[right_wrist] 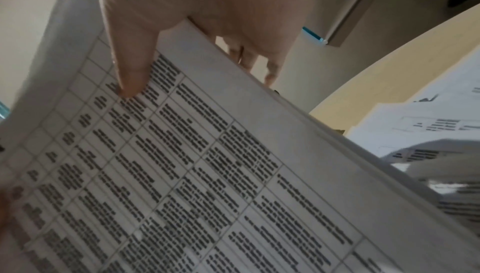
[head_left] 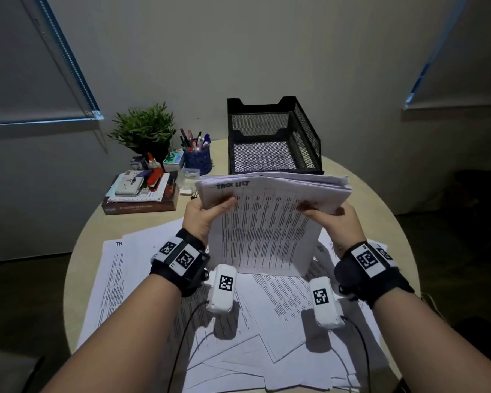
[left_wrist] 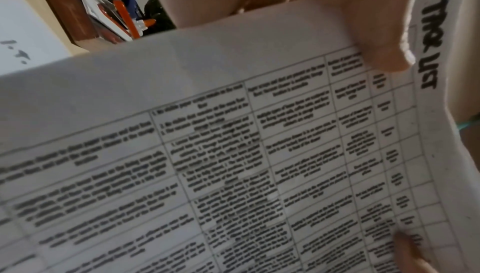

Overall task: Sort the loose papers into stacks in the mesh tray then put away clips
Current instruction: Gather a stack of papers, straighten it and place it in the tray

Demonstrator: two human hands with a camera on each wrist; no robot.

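A thick stack of printed sheets (head_left: pixel 270 222), headed "TASK LIST", stands upright on its lower edge above the table, its top bent toward the tray. My left hand (head_left: pixel 207 215) grips its left side, thumb on the front (left_wrist: pixel 374 51). My right hand (head_left: pixel 330 215) grips the right side, thumb on the print (right_wrist: pixel 132 76), fingers behind. The black mesh tray (head_left: pixel 309 129), two tiers, stands just beyond the stack; its lower tier holds paper. More loose papers (head_left: pixel 142 279) cover the near table. Something small and dark lies by a clear box (head_left: pixel 189 177); I cannot tell if it is a clip.
At the back left stand a potted plant (head_left: pixel 145 129), a blue pen cup (head_left: pixel 197 158) and a pile of books with a stapler and other items (head_left: pixel 141 194). The round beige table (head_left: pixel 363 199) ends close on the right. Cables run from my wrist cameras.
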